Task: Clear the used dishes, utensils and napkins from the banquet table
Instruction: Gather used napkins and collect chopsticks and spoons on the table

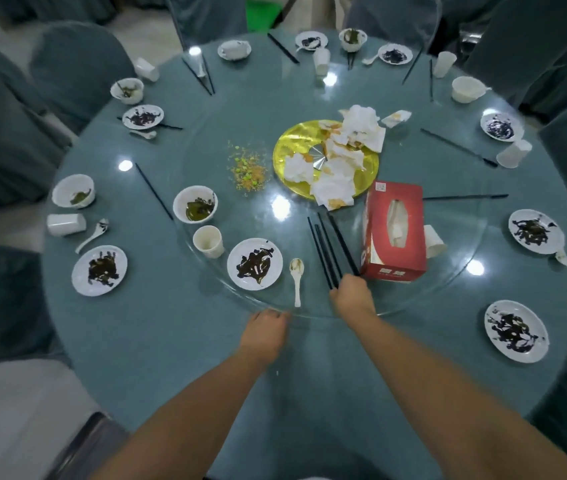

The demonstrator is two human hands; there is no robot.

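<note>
Fingers of the right hand (352,292) curl around the near ends of a bundle of black chopsticks (330,251), which fan away from them across the glass turntable (448,289). Just left of those fingers lies a white spoon (297,277), then a sauce-smeared plate (255,264); a red tissue box (394,232) stands just to their right. Left hand (264,332) rests on the turntable's near rim, fingers loosely bent and holding nothing.

Both forearms are bare and extend forward from the bottom of the view, angled slightly inward. Left hand (265,332) — palm down, fingers lightly bent, fingertips resting on a surface edge, nothing held. Right hand (352,293) reaches further forward — back of hand up, fingers curled around the near ends of black chopsticks (330,251).
</note>
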